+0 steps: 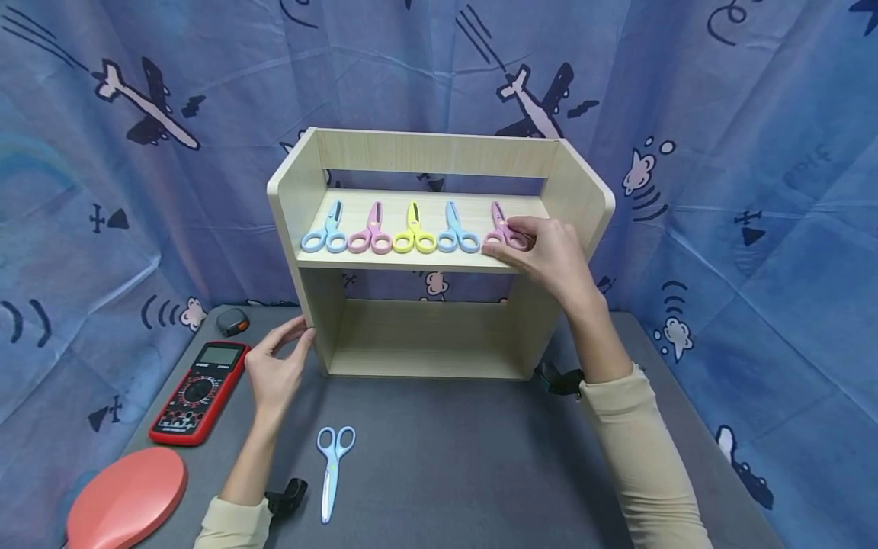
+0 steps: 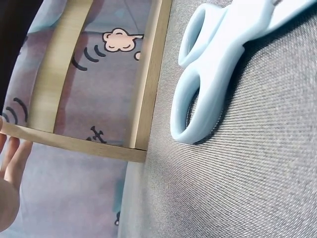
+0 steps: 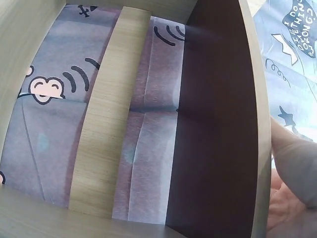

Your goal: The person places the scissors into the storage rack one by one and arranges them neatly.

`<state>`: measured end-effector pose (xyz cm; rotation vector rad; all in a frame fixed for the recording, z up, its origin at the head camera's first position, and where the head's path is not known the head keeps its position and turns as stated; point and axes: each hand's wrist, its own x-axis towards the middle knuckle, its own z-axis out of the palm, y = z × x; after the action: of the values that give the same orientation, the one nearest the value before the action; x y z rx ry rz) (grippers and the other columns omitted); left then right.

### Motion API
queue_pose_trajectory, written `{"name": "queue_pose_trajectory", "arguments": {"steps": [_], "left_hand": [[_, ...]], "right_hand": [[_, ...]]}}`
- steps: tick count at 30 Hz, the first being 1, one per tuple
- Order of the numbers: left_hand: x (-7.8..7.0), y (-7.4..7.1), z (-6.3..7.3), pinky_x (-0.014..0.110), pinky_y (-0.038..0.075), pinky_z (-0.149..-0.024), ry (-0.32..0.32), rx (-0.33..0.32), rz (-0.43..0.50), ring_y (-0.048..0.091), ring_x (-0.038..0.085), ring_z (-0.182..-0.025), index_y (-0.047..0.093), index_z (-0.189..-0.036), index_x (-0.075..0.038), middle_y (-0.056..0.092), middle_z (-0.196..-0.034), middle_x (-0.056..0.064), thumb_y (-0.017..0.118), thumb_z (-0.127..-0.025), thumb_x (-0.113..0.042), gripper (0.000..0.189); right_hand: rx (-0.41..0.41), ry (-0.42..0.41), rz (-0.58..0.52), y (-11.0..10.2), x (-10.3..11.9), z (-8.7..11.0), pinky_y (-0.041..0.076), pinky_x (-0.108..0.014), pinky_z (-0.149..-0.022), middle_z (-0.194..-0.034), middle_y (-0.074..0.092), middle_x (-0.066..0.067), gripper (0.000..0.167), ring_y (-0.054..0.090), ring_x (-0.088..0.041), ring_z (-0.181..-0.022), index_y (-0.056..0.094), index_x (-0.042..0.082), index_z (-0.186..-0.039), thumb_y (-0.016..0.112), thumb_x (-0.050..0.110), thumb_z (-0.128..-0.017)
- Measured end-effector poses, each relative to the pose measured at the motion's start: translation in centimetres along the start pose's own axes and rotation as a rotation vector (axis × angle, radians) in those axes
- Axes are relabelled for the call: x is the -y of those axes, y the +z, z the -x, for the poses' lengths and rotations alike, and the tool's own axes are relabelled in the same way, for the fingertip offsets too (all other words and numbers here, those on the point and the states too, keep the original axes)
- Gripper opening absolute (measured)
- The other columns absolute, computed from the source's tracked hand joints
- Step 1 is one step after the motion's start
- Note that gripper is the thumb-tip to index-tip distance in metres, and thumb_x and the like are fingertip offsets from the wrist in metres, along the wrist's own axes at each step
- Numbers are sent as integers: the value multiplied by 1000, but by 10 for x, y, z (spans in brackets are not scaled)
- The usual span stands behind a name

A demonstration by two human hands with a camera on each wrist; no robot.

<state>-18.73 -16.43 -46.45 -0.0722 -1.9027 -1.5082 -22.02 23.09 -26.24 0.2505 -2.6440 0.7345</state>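
Note:
On the upper board of a small wooden shelf (image 1: 432, 261), several small scissors stand in a row, blades pointing back. My right hand (image 1: 549, 255) pinches the handles of the pink scissors (image 1: 498, 216) at the row's right end, its fingers partly covering them. Left of these come blue scissors (image 1: 453, 221), yellow scissors (image 1: 414, 221), another pink pair (image 1: 374, 217) and another blue pair (image 1: 334, 217). My left hand (image 1: 277, 366) holds the shelf's left side panel at its front edge, thumb in front. In the right wrist view the board hides the right fingertips.
Light blue scissors (image 1: 331, 473) lie on the grey table in front of the shelf, right of my left forearm. To the left are a red multimeter (image 1: 199, 393), a dark mouse-like object (image 1: 232, 322) and a red oval object (image 1: 126, 499). A patterned curtain (image 1: 425, 76) hangs behind.

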Motion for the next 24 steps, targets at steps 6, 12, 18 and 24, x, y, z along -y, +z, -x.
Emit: {"name": "queue_pose_trajectory", "arguments": {"steps": [6, 12, 18, 24], "left_hand": [[1, 1, 0, 3, 52, -77, -2, -4, -4, 70, -13, -90, 83, -117, -5, 84, -107, 20, 88, -89, -3, 29], [1, 0, 0, 2, 52, -80, 0, -5, -11, 70, -13, -90, 84, -117, -5, 84, -107, 19, 88, -89, -3, 28], [1, 0, -1, 3, 52, -81, 0, -7, 4, 71, -14, -90, 84, -117, -5, 84, -106, 20, 88, -89, -3, 28], [0, 0, -1, 3, 52, -83, 5, -6, 16, 71, -13, -90, 84, -116, -5, 84, -105, 20, 88, -89, -3, 27]], "right_hand": [[7, 13, -41, -1, -1, 0, 50, -43, -91, -136, 75, -23, 67, 69, -35, -114, 71, 0, -140, 89, 41, -91], [17, 18, -91, -3, -2, 0, 55, -44, -94, -136, 75, -22, 69, 73, -33, -118, 71, 0, -141, 91, 42, -89], [21, 12, -116, -3, -4, 0, 50, -16, -83, -136, 76, -20, 68, 77, -31, -115, 72, 1, -139, 92, 41, -88], [31, 13, -126, -5, -4, 0, 52, -18, -85, -137, 75, -20, 69, 76, -31, -116, 71, 1, -140, 92, 41, -88]]}}
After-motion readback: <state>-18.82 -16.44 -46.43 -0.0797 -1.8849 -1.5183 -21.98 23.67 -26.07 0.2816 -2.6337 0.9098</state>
